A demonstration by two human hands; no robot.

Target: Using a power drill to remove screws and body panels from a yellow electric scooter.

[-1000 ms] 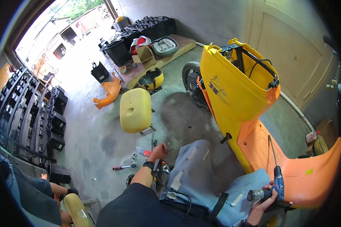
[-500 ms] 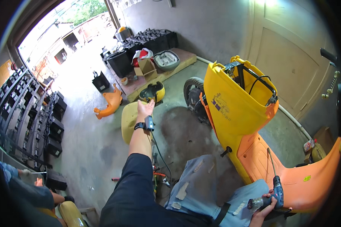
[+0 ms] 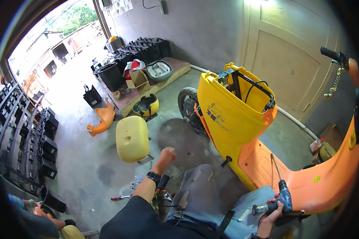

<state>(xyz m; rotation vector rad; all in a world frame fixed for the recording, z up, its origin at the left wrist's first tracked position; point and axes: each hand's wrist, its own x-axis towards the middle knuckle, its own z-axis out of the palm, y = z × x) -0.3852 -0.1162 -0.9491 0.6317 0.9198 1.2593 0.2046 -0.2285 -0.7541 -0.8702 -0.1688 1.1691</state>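
- While the right hand [image 3: 272,215] has its fingers clamped around the handle of the cordless drill [image 3: 284,194], at the lower right of the frame, the long bit [image 3: 275,168] points upward in front of the orange footboard [image 3: 262,161].
- Left hand [image 3: 168,154], near the centre: its fingers look loosely curled with nothing visible in them; whether they meet I cannot tell.
- For good handling, I judge, the wrist should be firm and the slender bit kept off the footboard, whose surface could scratch; a finger away from the trigger seems wise.
- Drill: blue-and-dark casing, likely hard plastic, with a rounded, see-through-looking end at the handle's base.
- Right of centre, the yellow front shell [image 3: 231,107] is smooth and curved, hollow at its top.
- Faded jeans [image 3: 195,185] at lower centre: soft, ripped cloth.
- Left of centre, the yellow stool [image 3: 131,134] has a rounded, dented top.
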